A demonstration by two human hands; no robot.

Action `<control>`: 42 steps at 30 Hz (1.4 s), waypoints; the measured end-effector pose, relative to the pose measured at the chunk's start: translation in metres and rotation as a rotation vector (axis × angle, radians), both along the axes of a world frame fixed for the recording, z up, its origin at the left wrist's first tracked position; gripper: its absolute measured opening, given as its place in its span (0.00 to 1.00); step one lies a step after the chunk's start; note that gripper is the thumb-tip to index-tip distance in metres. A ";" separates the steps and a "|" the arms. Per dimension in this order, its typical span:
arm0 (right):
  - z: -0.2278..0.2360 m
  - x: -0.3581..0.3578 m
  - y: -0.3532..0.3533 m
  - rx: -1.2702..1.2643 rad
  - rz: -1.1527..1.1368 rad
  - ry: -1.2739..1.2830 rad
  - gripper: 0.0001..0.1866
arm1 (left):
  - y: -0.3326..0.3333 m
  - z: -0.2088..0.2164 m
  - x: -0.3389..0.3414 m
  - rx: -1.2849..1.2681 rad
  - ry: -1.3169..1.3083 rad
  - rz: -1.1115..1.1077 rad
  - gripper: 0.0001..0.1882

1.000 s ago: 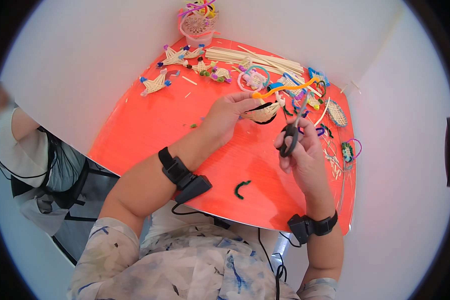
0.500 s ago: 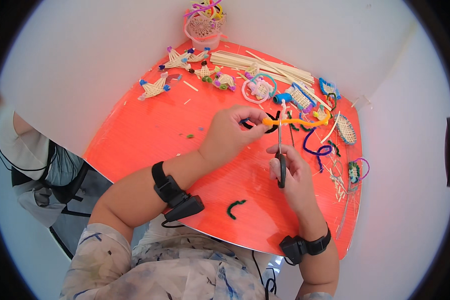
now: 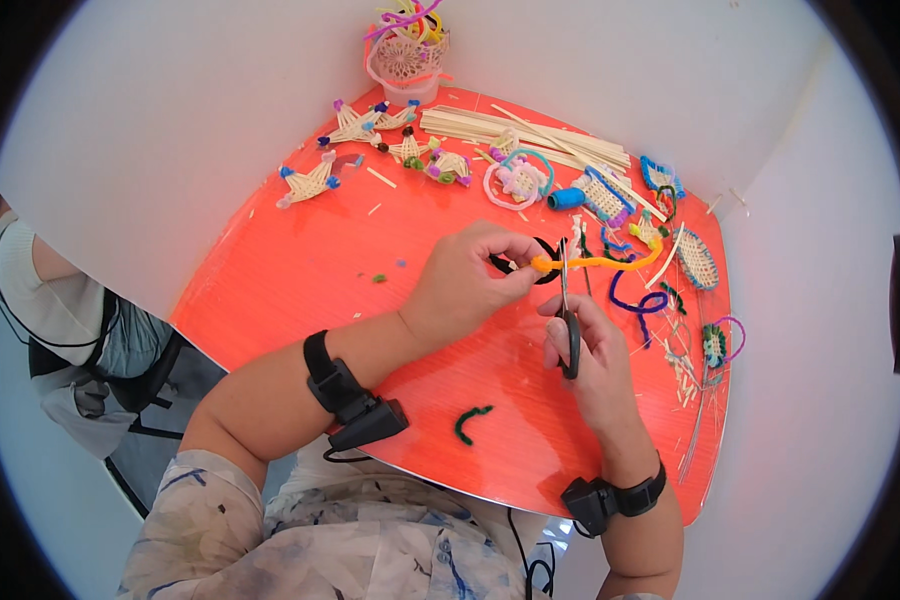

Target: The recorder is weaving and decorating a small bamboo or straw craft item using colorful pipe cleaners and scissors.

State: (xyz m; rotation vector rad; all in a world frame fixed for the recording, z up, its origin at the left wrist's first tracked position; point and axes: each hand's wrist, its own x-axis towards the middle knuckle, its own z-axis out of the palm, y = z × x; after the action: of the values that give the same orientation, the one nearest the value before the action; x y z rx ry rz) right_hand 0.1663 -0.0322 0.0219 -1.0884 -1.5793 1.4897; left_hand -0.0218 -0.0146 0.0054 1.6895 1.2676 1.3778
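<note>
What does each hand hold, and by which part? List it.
The left hand pinches the orange pipe cleaner at its left end. The right hand grips black-handled scissors by the handles, blades pointing up at the pipe cleaner.

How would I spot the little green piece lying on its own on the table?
Start at the orange table and look to its near edge, between the person's two forearms. The green pipe cleaner piece lies there alone, left of the right hand, short and curved, far from the craft clutter at the back.
</note>
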 end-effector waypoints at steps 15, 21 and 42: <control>-0.007 0.003 0.002 0.018 -0.016 0.005 0.08 | 0.003 0.002 -0.005 0.022 0.017 -0.057 0.09; -0.004 0.002 0.000 0.010 -0.014 0.027 0.08 | 0.006 0.003 -0.007 0.042 -0.023 -0.050 0.08; 0.001 -0.002 -0.008 0.005 -0.016 -0.073 0.11 | 0.007 0.000 -0.008 -0.015 0.021 -0.036 0.07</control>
State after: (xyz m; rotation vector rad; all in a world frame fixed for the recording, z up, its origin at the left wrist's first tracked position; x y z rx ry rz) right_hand 0.1646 -0.0401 0.0224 -1.1619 -1.6194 1.4497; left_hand -0.0300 -0.0074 0.0058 1.7131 1.2495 1.3299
